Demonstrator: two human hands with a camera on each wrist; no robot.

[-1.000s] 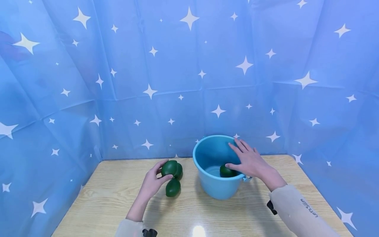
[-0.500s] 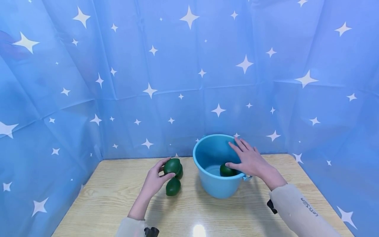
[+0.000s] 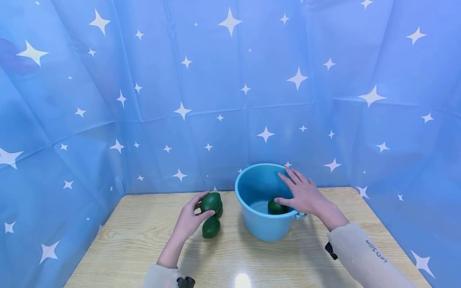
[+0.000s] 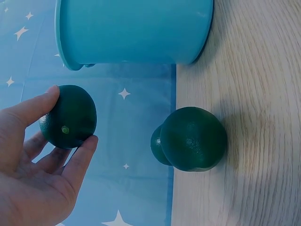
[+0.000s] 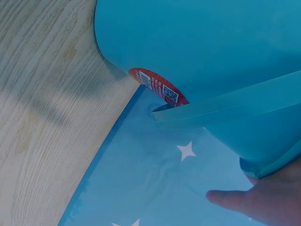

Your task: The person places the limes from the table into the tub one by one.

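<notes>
Pinched between the thumb and fingers of my left hand (image 3: pixel 189 218) is a dark green lime (image 4: pixel 70 117). The left wrist view shows it raised off the table. Below it on the table sit two more limes, the nearer lime (image 3: pixel 211 227) and another lime (image 3: pixel 220 210) partly hidden behind the held one. My right hand (image 3: pixel 304 196) rests over the right rim of a light blue bucket (image 3: pixel 266 228), fingers straight and spread, thumb reaching inside. One lime (image 3: pixel 276 207) lies in the bucket, partly covered by that thumb in the head view.
The bucket stands on a light wooden table (image 3: pixel 151 224) near its back edge. A blue curtain (image 3: pixel 201 80) with white stars hangs behind and on both sides. The bucket's handle (image 5: pixel 235 103) and a red label (image 5: pixel 157 85) show in the right wrist view.
My left hand has lifted the lime slightly and shifted it a little to the right, away from the nearer lime. My right hand has stayed at the bucket rim.
</notes>
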